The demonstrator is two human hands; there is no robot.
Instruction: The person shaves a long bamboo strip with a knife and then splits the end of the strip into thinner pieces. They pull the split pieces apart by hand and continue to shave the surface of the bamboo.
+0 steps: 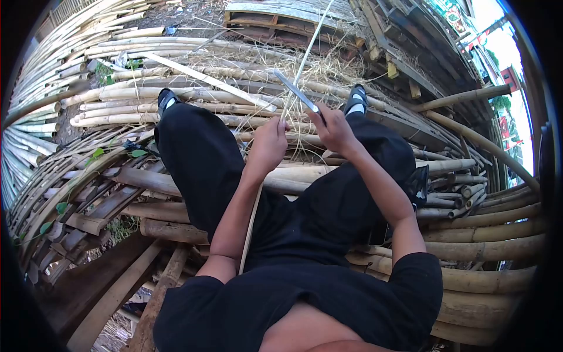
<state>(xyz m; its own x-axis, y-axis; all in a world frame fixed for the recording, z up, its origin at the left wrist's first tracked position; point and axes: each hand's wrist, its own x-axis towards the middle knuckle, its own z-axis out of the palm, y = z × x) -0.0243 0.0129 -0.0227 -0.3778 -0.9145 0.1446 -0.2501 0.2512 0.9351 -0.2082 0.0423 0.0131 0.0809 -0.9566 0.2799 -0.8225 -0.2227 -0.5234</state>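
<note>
My left hand (270,142) is closed round a long, thin bamboo strip (306,53). The strip runs from under my left arm, through the fingers, and up past the top of the view. My right hand (334,131) grips a knife (296,91) by its dark handle. Its pale blade points up and to the left, crossing the strip just above my left hand. Both hands are above the gap between my knees. Thin shavings (316,76) lie scattered on the bamboo poles beyond them.
A flat, pale split bamboo piece (211,81) lies across the poles ahead. Bamboo poles (35,126) are piled at left, and more poles (487,249) lie at right. A wooden pallet (293,22) sits at the back, beside stacked timber (425,50).
</note>
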